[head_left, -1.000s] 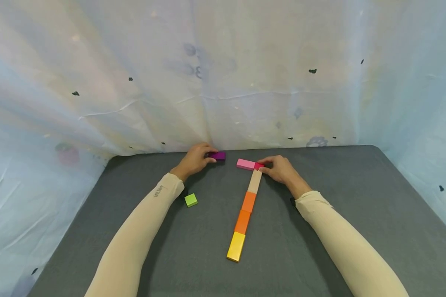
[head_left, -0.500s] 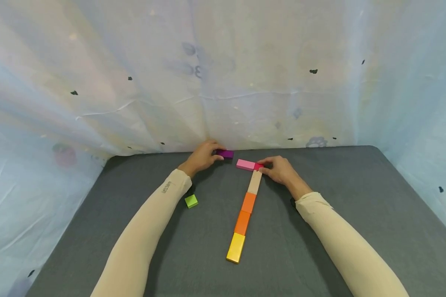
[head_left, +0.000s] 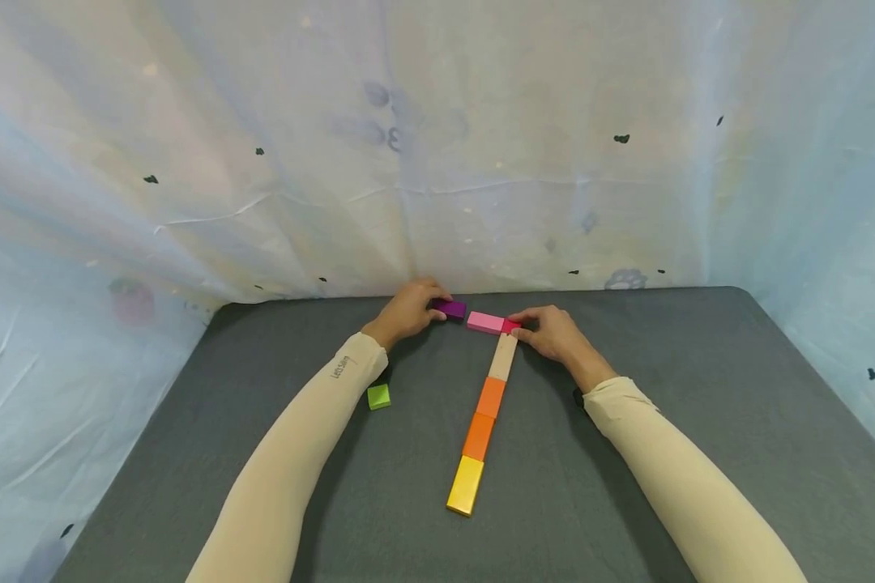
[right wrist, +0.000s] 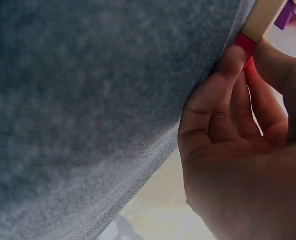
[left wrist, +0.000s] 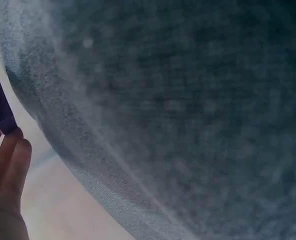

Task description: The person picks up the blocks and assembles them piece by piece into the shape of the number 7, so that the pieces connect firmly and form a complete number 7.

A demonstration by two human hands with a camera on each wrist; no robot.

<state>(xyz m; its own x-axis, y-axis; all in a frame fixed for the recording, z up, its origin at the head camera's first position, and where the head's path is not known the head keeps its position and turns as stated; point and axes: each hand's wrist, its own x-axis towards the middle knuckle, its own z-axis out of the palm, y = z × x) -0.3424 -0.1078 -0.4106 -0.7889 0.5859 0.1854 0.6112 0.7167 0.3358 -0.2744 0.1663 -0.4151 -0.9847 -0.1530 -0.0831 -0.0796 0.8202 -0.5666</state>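
Near the far edge of the grey table, my left hand (head_left: 408, 312) pinches a purple block (head_left: 450, 309) between thumb and fingers; the left wrist view shows the purple block (left wrist: 4, 107) at its left border. Just right of it, a small gap apart, lies a pink block (head_left: 485, 322). A red block (head_left: 510, 325) touches the pink one's right end, and my right hand (head_left: 550, 334) pinches it. Seen from the right wrist, the red block (right wrist: 245, 46) sits between my thumb and fingertips. From the red block a row runs toward me: a beige block (head_left: 503, 357), orange blocks (head_left: 490, 397) and a yellow block (head_left: 466, 486).
A lime green block (head_left: 379, 396) lies alone on the grey table (head_left: 591, 502), beside my left forearm. Pale patterned sheeting (head_left: 481, 146) hangs behind the table's far edge and along both sides.
My left hand has brought the purple block rightward, narrowing the gap to the pink block. The right hand keeps its pinch on the red block, and the row stays in place.
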